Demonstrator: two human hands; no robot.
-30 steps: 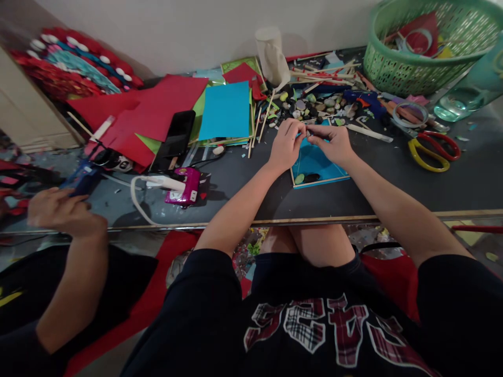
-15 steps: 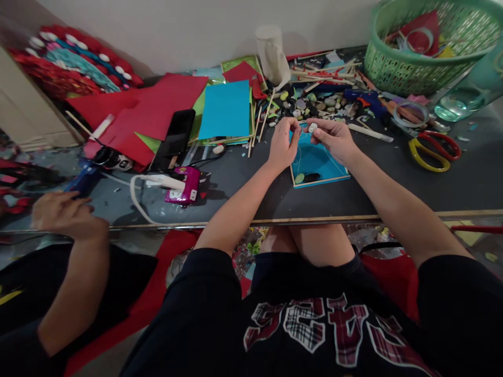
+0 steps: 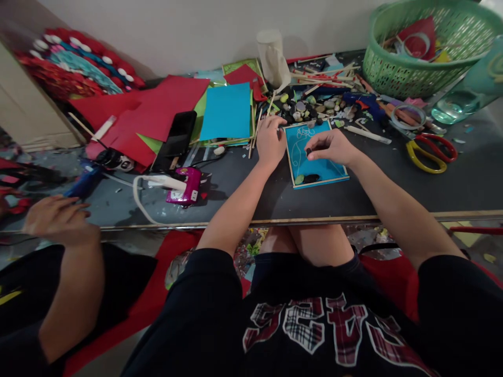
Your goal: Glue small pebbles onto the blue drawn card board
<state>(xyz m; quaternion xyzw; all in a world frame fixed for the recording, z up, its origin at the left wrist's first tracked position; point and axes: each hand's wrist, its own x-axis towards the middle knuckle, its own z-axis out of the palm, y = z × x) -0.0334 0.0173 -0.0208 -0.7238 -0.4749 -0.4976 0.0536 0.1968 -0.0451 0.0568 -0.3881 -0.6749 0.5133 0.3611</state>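
The blue panel (image 3: 298, 157) lies on the table (image 3: 220, 183), with a green stone (image 3: 299, 179) at its near left corner. Above it, the right hand (image 3: 332, 149) pinches a small black stone (image 3: 308, 152). The left hand (image 3: 271, 140) is half curled beside the left edge; whether it holds something, I cannot tell. Behind lie many pebbles (image 3: 301, 106).

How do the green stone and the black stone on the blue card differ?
Colour: the green stone is pale green, while the black stone is dark all over.
Shape: the green stone looks rounder; the black stone is longer and narrower.
Place: the green stone sits nearer the card's left corner, with the black stone to its right.
Shared: both lie along the near edge of the blue card.
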